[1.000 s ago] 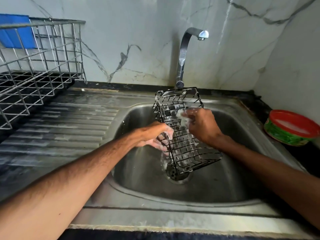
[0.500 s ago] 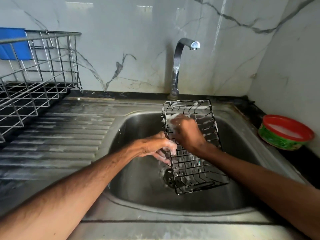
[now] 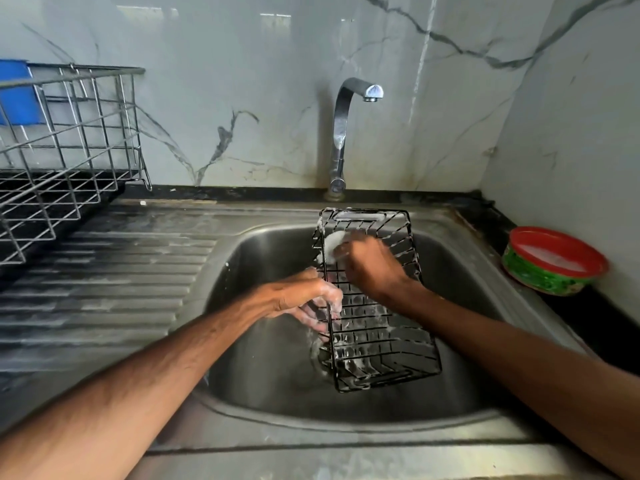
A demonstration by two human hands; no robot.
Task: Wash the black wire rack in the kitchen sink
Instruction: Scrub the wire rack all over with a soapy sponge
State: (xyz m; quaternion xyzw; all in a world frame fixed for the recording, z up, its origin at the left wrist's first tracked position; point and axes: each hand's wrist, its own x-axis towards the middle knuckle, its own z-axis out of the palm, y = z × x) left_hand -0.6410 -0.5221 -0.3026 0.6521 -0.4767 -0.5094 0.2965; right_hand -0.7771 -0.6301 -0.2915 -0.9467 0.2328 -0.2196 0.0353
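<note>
Black wire, streaked with white suds, filled the middle of the steel sink (image 3: 263, 393) as a person scrubbed the black wire rack (image 3: 377, 327), which stood tilted on end in the basin with its lower end near the drain and its upper end leaning toward the sink's back edge, just below the tap (image 3: 341, 133). The left hand (image 3: 304, 301) was clamped on the rack's left side wires, apparently to brace it against the scrubbing. The right hand (image 3: 369, 268) was closed on a pale, soapy scrubber (image 3: 332, 245) pressed into the upper part of the grid; standing the rack up likely exposed its inner face to that hand. No water could be seen running from the tap, which suggested the soaping stage, with rinsing still to come. A red-rimmed green tub (image 3: 550, 265) of what looked like dish soap sat on the bench at the sink's right edge, within reach for reloading. A steel dish rack (image 3: 69, 161) stood at the back left corner of the drainboard (image 3: 104, 289), a probable spot for drying.
</note>
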